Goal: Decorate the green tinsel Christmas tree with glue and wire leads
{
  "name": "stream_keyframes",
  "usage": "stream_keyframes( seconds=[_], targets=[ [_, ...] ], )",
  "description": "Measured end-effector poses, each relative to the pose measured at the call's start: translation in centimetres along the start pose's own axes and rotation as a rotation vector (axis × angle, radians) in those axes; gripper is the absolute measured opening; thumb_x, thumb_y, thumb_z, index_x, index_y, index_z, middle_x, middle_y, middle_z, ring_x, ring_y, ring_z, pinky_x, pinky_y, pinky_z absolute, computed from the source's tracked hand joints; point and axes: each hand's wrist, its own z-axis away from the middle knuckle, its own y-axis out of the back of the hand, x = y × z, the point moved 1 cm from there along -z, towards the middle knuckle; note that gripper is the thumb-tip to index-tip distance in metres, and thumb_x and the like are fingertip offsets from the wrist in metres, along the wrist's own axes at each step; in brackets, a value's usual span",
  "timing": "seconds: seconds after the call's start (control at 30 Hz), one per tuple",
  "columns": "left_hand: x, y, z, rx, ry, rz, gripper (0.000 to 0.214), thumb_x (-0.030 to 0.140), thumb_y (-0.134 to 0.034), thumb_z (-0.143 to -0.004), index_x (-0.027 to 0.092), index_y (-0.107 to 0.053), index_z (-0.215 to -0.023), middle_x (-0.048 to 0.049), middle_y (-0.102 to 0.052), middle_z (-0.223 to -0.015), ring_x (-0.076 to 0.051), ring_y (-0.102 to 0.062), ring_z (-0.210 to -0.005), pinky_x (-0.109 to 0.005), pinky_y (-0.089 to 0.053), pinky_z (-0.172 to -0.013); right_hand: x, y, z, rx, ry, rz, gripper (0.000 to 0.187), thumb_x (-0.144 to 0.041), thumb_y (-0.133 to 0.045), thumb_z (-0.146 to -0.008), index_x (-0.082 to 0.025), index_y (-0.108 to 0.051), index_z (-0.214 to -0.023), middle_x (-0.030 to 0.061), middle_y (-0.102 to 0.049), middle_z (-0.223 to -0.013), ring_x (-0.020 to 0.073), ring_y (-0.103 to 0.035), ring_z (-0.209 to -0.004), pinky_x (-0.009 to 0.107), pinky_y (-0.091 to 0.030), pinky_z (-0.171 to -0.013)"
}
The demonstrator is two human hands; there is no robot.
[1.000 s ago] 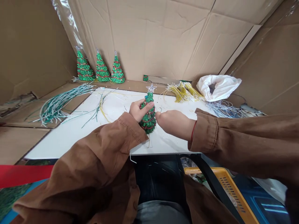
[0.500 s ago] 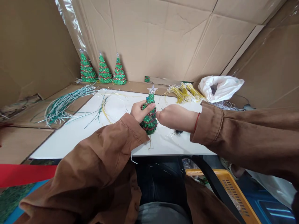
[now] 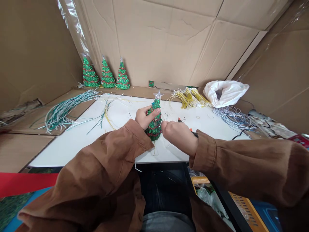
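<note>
My left hand (image 3: 145, 116) is closed around a small green Christmas tree (image 3: 154, 129), its thumb across the front. The tree has red garland and a clear star (image 3: 158, 95) on top, and stands nearly upright over the white board. Thin wire hangs below its base. At the tree's right side my right hand (image 3: 177, 133) is closed, fingertips pinched against or close to the branches. Whatever it pinches is hidden. Just behind that hand, parts of a black and orange tool (image 3: 180, 120) show; its kind cannot be made out.
Three finished-looking trees (image 3: 122, 75) stand at the back left. Green and white wires (image 3: 65, 108) lie left, yellow wires (image 3: 189, 98) at the back, pale wires (image 3: 234, 117) right. A white plastic bag (image 3: 225, 93) sits back right. Below is a yellow basket (image 3: 243, 209).
My right forearm has swung down and nearer, uncovering the pale wires and the black and orange tool. The left hand and the tree have hardly moved.
</note>
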Motion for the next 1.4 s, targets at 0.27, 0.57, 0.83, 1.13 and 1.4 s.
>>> stream_keyframes(
  seconds=[0.27, 0.57, 0.83, 1.13, 1.4],
  targets=[
    [-0.7, 0.2, -0.2, -0.036, -0.003, -0.025, 0.05, 0.063, -0.051, -0.073, 0.014, -0.06, -0.068, -0.0015, -0.058, -0.061, -0.014, -0.053, -0.06, -0.026, -0.042, -0.058, 3.7, 2.9, -2.1, -0.152, 0.365, -0.012, 0.019, -0.002, -0.042, -0.083, -0.005, -0.06, -0.087, 0.0138, -0.067, -0.07, 0.017, -0.065, -0.065, 0.024, -0.041, -0.057],
    [-0.2, -0.4, 0.3, 0.027, -0.022, -0.01, 0.046, 0.06, -0.053, -0.074, 0.014, -0.06, -0.068, -0.0016, -0.061, -0.062, -0.015, -0.055, -0.06, -0.026, -0.043, -0.058, 0.7, 0.1, 0.2, -0.04, 0.045, -0.044, 0.023, 0.001, -0.033, -0.083, -0.004, -0.055, -0.085, 0.0167, -0.064, -0.07, 0.0172, -0.063, -0.062, 0.022, -0.039, -0.051],
    [0.2, -0.6, 0.3, 0.055, 0.012, 0.013, 0.046, 0.06, -0.053, -0.074, 0.015, -0.061, -0.07, -0.0033, -0.064, -0.066, -0.016, -0.058, -0.064, -0.026, -0.045, -0.061, -0.1, -0.2, 0.4, 0.027, -0.042, -0.066, 0.027, 0.004, -0.026, -0.083, -0.009, -0.049, -0.083, 0.0143, -0.061, -0.068, 0.0184, -0.062, -0.06, 0.021, -0.036, -0.046],
    [0.2, -0.5, 0.4, 0.027, -0.009, -0.002, 0.044, 0.058, -0.051, -0.077, 0.015, -0.058, -0.069, -0.0022, -0.063, -0.066, -0.015, -0.056, -0.064, -0.025, -0.044, -0.06, -1.6, -0.9, 0.9, 0.103, -0.199, -0.016, 0.027, 0.003, -0.025, -0.083, -0.012, -0.047, -0.08, 0.0107, -0.058, -0.064, 0.0171, -0.06, -0.055, 0.02, -0.028, -0.043],
    [0.4, -0.7, 0.5, 0.046, -0.036, -0.033, 0.045, 0.058, -0.05, -0.078, 0.015, -0.057, -0.066, -0.0002, -0.056, -0.06, -0.013, -0.05, -0.059, -0.024, -0.039, -0.056, -2.1, -1.3, 0.9, 0.147, -0.274, 0.016, 0.028, 0.002, -0.025, -0.083, -0.011, -0.049, -0.081, 0.0087, -0.057, -0.063, 0.016, -0.059, -0.052, 0.02, -0.025, -0.041]
  ],
)
